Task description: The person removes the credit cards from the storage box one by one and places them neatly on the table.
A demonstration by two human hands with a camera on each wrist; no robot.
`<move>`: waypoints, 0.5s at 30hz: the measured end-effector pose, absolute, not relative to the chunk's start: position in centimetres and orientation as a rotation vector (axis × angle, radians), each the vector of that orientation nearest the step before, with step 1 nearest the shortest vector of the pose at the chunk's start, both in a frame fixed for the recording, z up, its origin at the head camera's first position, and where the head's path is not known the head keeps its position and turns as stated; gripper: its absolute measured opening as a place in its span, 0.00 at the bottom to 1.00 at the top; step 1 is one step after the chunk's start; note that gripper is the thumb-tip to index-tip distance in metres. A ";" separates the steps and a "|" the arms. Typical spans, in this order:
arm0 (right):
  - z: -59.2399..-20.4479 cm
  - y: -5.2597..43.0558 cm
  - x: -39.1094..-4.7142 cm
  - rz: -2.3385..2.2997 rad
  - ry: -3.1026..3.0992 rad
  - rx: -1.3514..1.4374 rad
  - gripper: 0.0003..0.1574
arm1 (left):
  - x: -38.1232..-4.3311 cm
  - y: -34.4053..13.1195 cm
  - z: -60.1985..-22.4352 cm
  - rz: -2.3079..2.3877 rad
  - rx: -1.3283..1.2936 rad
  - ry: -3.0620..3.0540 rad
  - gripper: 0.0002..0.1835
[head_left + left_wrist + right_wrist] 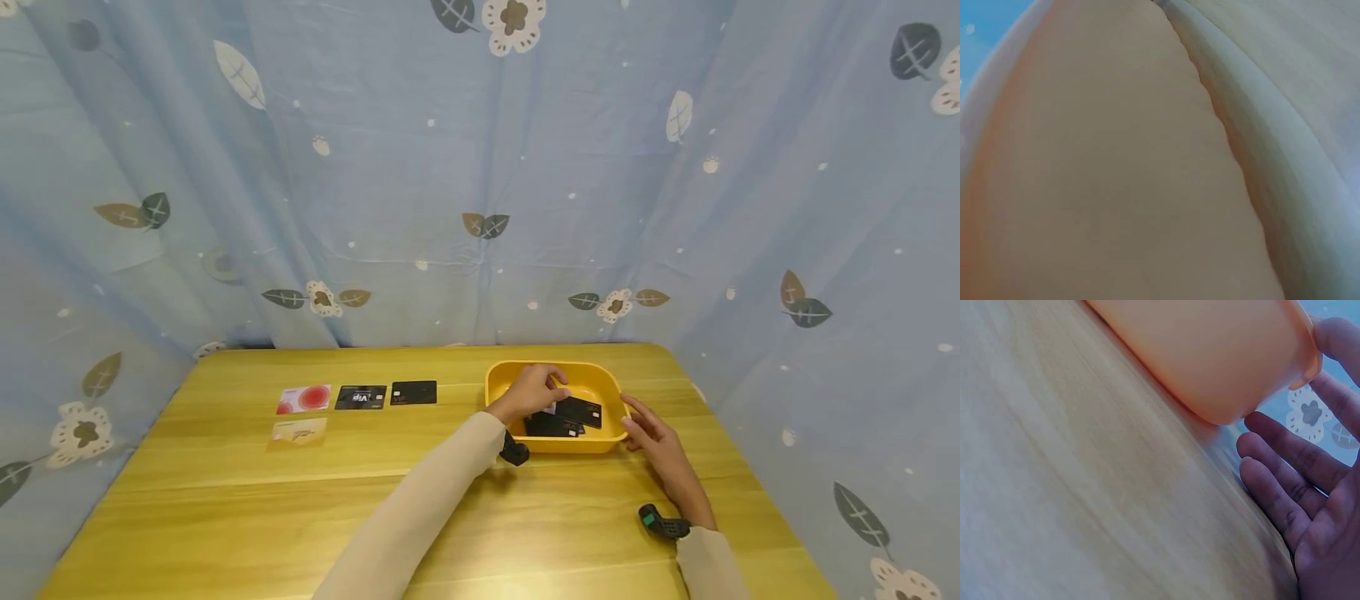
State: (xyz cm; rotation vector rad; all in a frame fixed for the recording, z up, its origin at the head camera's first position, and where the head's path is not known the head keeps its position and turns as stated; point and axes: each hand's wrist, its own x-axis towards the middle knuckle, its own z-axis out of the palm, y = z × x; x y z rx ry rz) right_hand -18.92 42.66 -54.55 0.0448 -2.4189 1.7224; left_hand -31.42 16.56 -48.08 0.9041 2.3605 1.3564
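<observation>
L hand (pixel 531 392) is hanging in yellow tray (pixel 566 446) over blk cards (pixel 579 411); can't tell if gripping. R hand (pixel 660 443) is pinching tray's R rim. Four cards (pixel 361 397) are lying L of tray on table (pixel 225 500).

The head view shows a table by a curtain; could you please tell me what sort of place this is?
Probably a small indoor tabletop workspace, perhaps set up for recording: a patterned blue curtain hangs behind and on both sides of a wood-grain table, and two black wrist-worn devices are visible.
</observation>
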 end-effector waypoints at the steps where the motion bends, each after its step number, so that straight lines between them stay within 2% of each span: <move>1: -54.6 42.6 -18.9 1.724 -2.418 0.041 0.34 | -31.4 16.7 -48.2 1.365 0.886 2.357 0.15; 15: -54.6 42.8 -18.9 1.739 -2.424 0.056 0.34 | -31.3 18.4 -50.0 1.280 0.803 2.469 0.15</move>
